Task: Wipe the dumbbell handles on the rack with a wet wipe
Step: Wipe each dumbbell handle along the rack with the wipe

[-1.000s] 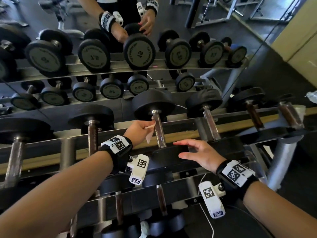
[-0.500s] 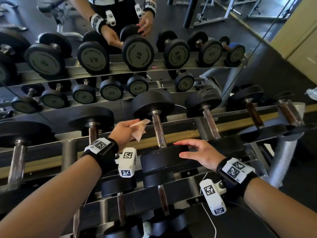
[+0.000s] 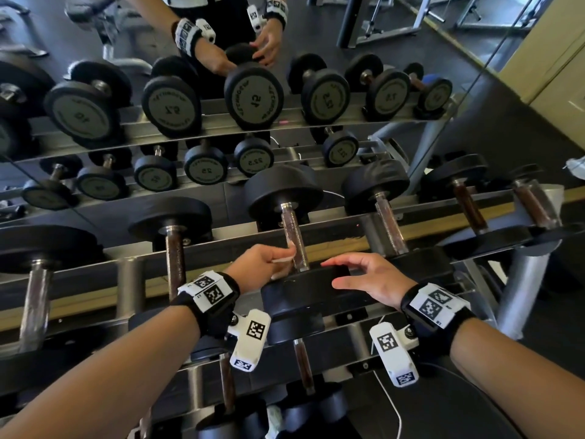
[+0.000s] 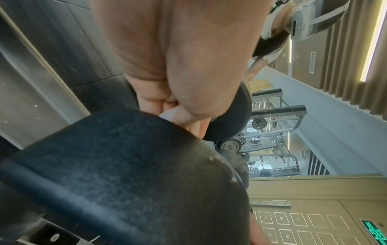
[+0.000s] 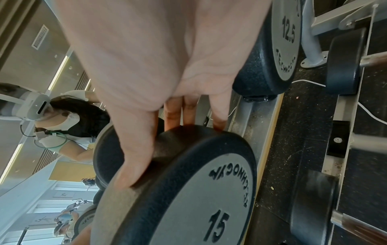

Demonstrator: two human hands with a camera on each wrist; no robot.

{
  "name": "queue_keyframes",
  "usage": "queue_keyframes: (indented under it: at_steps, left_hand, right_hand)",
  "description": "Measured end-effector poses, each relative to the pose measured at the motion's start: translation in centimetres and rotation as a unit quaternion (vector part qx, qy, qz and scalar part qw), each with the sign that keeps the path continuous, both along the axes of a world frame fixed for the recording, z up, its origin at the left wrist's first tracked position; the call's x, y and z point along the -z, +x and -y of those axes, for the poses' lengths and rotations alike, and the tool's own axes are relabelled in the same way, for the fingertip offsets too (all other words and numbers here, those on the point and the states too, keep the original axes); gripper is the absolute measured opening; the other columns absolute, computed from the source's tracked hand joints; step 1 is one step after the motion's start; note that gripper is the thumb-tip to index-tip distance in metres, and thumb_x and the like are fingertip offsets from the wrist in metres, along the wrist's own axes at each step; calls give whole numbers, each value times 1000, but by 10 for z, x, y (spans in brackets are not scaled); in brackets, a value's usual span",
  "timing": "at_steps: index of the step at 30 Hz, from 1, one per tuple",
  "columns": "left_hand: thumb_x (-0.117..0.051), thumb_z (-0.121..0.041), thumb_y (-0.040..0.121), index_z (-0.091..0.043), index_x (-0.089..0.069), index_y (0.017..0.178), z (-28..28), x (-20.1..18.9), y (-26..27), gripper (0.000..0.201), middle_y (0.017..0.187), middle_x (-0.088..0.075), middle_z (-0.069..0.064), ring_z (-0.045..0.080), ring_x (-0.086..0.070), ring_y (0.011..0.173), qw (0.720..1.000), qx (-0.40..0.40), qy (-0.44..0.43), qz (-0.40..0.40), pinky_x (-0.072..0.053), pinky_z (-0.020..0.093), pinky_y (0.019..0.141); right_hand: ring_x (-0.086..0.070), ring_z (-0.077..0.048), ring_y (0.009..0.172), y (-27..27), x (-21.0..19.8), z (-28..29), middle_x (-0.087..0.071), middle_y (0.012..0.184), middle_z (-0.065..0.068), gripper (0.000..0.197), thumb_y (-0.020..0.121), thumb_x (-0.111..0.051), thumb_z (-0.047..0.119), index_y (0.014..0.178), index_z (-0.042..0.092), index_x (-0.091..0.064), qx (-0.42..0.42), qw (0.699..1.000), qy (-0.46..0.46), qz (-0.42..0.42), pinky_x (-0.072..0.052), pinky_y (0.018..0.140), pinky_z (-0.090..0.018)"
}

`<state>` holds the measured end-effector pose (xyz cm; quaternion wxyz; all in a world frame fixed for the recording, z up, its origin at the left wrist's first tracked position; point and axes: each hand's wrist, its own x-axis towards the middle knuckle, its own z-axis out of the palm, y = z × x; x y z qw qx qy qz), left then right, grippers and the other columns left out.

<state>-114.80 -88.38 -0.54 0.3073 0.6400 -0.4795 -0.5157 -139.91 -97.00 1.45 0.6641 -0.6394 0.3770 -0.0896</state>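
On the rack (image 3: pixel 364 239) — wet wipe (image 3: pixel 282 260) against dumbbell handle (image 3: pixel 292 236).

We read "TECHNOGYM" and "15" on the dumbbell end cap (image 5: pixel 188 199) — "12.5" on its neighbour (image 5: pixel 286 41) at one o'clock.

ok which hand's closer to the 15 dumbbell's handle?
Left. The left hand holds the wet wipe against the handle; the right hand rests on the dumbbell's near head, beside the handle.
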Motion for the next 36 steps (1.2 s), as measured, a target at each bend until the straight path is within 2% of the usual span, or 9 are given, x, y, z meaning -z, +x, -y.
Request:
queue_keyframes:
  at_steps: [3, 6, 9, 11, 15, 20, 26, 31, 36]
  left_hand:
    - [-61, -20, 97, -21, -72, 120, -8, -15, 1, 25, 107, -74, -13, -3, -66, 100, 999, 28, 23, -31, -47, 12, 93]
    - [-53, 2, 97, -4, -64, 127, -3, -16, 10, 32, 112, -73, 15, 22, -69, 100, 977, -152, 59, -135, -56, 29, 88]
    - [-48, 4, 99, 1, -52, 133, 9, -8, 23, 35, 120, -66, 26, 33, -64, 102, 929, -291, 53, -221, -55, 37, 89]
    - [-47, 1, 100, -1, -54, 130, 18, -3, 25, 31, 116, -66, 22, 32, -60, 102, 924, -286, 55, -248, -51, 40, 89]
    - [-44, 6, 100, 3, -54, 128, 33, 6, 18, 29, 92, -61, 13, 22, -54, 77, 923, -302, 73, -226, -41, 30, 66]
    - [-45, 7, 99, -7, -55, 126, 45, 5, 2, 33, 83, -61, 7, 18, -56, 68, 933, -295, 72, -191, -51, 20, 47]
    - [-46, 23, 89, -6, -50, 134, 42, 1, -3, 54, 102, -68, 7, 15, -65, 88, 939, -288, 34, -184, -53, 27, 74]
    - [-50, 23, 86, -12, -47, 141, 33, 1, -6, 65, 106, -72, 7, 17, -68, 96, 957, -250, 21, -143, -53, 29, 86]
    - [-47, 24, 87, -19, -54, 130, 14, -3, -3, 61, 104, -76, 5, 13, -74, 88, 961, -180, 70, -199, -58, 24, 65]
  right_hand:
    - [-67, -17, 112, -1, -3, -1, -73, 115, 0, 38, 81, -77, 7, 116, 20, -71, -1, 1000, -8, -5, -51, 99, -28]
    - [-66, -9, 111, -2, -6, -2, -73, 114, 7, 37, 82, -78, 14, 117, 25, -72, -11, 999, -45, -25, -47, 103, -25]
    - [-66, -9, 112, -2, -7, -3, -72, 116, 7, 38, 83, -78, 15, 118, 24, -71, -10, 999, -41, -27, -45, 108, -33]
    - [-65, -9, 113, -2, -8, -3, -72, 117, 6, 38, 83, -77, 15, 119, 24, -71, -10, 999, -43, -28, -45, 109, -36]
    - [-66, -13, 114, -2, -6, -5, -72, 118, 2, 38, 83, -77, 13, 120, 23, -70, -1, 999, -27, -20, -45, 110, -41]
    - [-64, -15, 116, -3, -5, -5, -71, 121, 1, 39, 83, -77, 14, 121, 22, -70, -2, 999, -27, -18, -43, 111, -44]
    - [-66, -14, 114, -2, -6, -7, -72, 119, -1, 39, 84, -76, 9, 121, 17, -69, 2, 1000, -29, -6, -44, 110, -41]
    - [-64, -8, 114, -4, -5, -7, -72, 118, 7, 37, 83, -78, 17, 119, 26, -71, -9, 999, -42, -13, -43, 111, -39]
    - [-63, -9, 116, -4, -3, -5, -71, 119, 10, 37, 81, -79, 25, 117, 32, -71, -12, 999, -43, -15, -43, 111, -42]
